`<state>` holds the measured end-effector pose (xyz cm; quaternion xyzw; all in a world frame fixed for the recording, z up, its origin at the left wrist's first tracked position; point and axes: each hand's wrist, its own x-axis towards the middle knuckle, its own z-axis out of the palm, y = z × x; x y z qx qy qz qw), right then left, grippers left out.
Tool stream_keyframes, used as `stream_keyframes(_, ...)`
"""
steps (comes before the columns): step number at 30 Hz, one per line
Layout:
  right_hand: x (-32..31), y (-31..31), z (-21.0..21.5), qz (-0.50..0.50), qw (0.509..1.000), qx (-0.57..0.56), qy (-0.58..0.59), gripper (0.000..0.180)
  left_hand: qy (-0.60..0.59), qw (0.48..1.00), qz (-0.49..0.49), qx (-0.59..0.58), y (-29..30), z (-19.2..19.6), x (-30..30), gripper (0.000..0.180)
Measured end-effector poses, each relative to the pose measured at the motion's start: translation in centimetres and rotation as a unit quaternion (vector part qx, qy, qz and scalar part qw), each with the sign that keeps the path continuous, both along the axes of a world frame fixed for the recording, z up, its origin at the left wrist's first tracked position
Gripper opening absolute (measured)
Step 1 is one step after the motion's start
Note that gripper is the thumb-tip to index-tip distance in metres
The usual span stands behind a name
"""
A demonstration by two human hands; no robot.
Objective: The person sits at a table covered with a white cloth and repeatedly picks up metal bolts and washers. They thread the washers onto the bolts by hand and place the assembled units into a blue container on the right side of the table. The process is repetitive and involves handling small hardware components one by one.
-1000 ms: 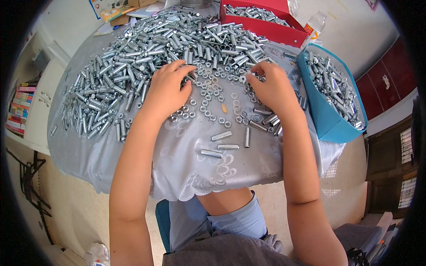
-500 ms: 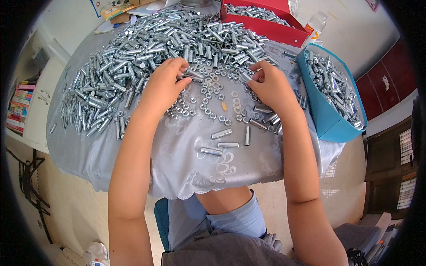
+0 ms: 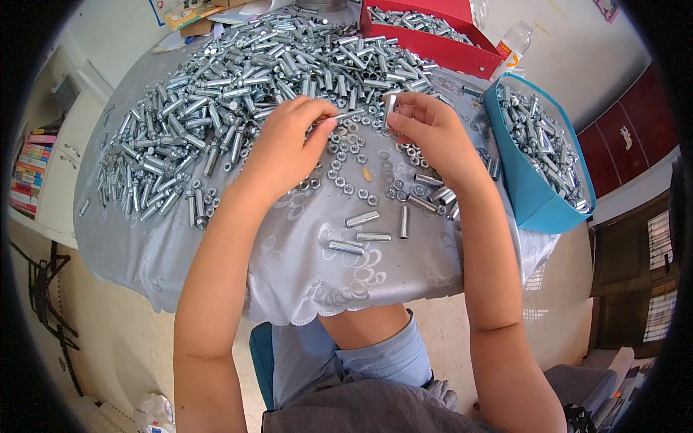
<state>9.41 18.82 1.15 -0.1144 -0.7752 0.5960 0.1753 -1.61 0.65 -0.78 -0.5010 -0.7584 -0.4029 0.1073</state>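
Observation:
My left hand [image 3: 292,144] pinches a slim metal bolt [image 3: 351,114] between thumb and fingertips, its shaft pointing right. Across from it, my right hand [image 3: 437,133] grips a shiny metal sleeve [image 3: 390,110] nearly upright. A gap separates the two parts. Under and between the hands lie scattered hex nuts [image 3: 348,189] and flat washers [image 3: 386,170]. Closer to me, loose sleeves [image 3: 362,219] rest on the grey tablecloth [image 3: 289,252]. Behind my hands spreads a large heap of metal sleeves and bolts [image 3: 289,61].
A teal fabric bin [image 3: 545,198] full of assembled anchor bolts stands at the right. Farther back are a red box [image 3: 447,54] of metal parts and a clear bottle [image 3: 514,47]. Papers [image 3: 170,42] lie at the far left. The tablecloth's scalloped edge [image 3: 310,320] hangs above my lap.
My right hand has lifted and turned, bringing the sleeve upright toward the middle. My left hand has shifted slightly right, and the bolt now points more level to the right.

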Motion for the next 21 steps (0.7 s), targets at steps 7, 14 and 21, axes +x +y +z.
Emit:
stream_keyframes(7,0.0,-0.9,1.1,-0.026,0.993,-0.112,0.026,0.029,-0.081,0.996,-0.038,0.021,0.2,0.3,1.0,0.016)
stream_keyframes(14,0.1,-1.3,0.6,0.031,0.997,-0.067,0.011,0.028,-0.109,0.993,-0.038,0.023,0.2,0.4,0.9,0.017)
stream_keyframes(21,-0.3,-2.1,-0.5,0.073,0.997,0.013,0.004,0.025,-0.355,0.920,-0.113,0.126,0.9,-0.3,1.6,0.029)
